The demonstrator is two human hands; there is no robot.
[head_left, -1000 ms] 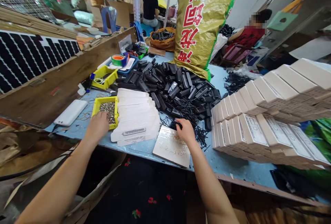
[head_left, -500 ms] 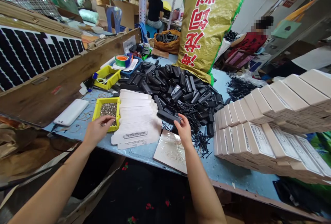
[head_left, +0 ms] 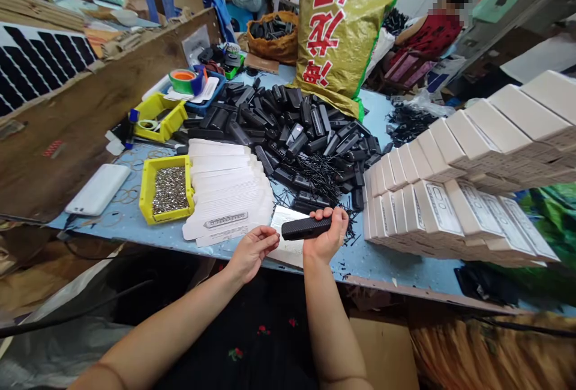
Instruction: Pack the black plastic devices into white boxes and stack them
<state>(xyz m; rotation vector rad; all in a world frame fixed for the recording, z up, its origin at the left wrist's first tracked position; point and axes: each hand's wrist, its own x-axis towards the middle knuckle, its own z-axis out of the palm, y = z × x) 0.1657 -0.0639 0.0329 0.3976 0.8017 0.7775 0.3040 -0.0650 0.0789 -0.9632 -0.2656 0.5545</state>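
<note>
My right hand point(head_left: 327, 241) is wrapped round a long black plastic casing point(head_left: 302, 229) with a ribbed surface, held level above the table's front part. Just left of its end, my left hand point(head_left: 252, 253) has thumb and fingertips pinched together; whatever lies between them is too small to make out. Beneath the casing lies a flat pale board point(head_left: 286, 215) with a shiny surface. A yellow bin point(head_left: 146, 189) of small shiny metal pieces point(head_left: 171, 191) stands to the left. Beside it is a fanned stack of flat white cartons point(head_left: 227, 183). Behind sits a heap of similar black casings point(head_left: 265, 117).
Thin black sticks point(head_left: 321, 174) lie scattered before the heap. Rows of white boxes point(head_left: 427, 204) stand at right, and a tall golden sack point(head_left: 337, 36) behind. At left are a second yellow bin point(head_left: 164, 126), a white power bank point(head_left: 98, 189) and a wooden board point(head_left: 54, 156).
My left hand has left the metal pieces' bin and moved right to the casing's end. My right hand has drawn the casing nearer and turned it. The view has tilted down.
</note>
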